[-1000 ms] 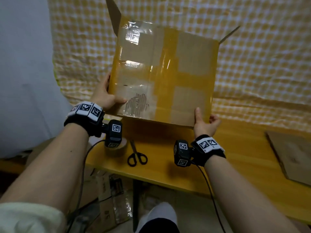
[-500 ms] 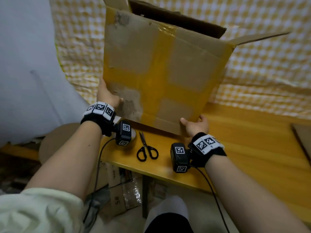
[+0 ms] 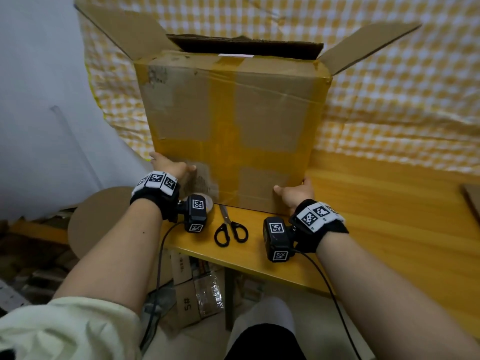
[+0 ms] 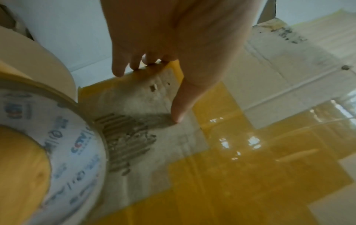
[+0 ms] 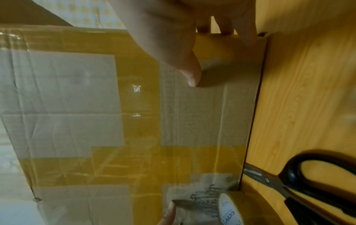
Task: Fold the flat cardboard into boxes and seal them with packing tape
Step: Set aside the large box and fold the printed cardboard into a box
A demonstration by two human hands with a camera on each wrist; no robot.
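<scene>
Gripping the cardboard box point(image 3: 231, 131) at its lower corners: left hand point(image 3: 170, 166) and right hand point(image 3: 296, 192), fingers wrapped behind, thumbs in front; tape roll point(image 4: 53, 146) below left thumb.

A yellow-and-white checked cloth point(image 3: 389, 81) hung behind the orange wooden tabletop point(image 3: 376, 229), a pale sheet point(image 3: 39, 105) covered the left, and cardboard scraps point(image 3: 192, 289) lay on the dim floor beneath.

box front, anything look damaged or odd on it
Yes. The cardboard box has a torn patch on its near face at the lower left, beside the left hand: the outer paper is stripped, exposing corrugated ribs. Another scuffed, dark-smudged spot marks the upper left corner.
</scene>
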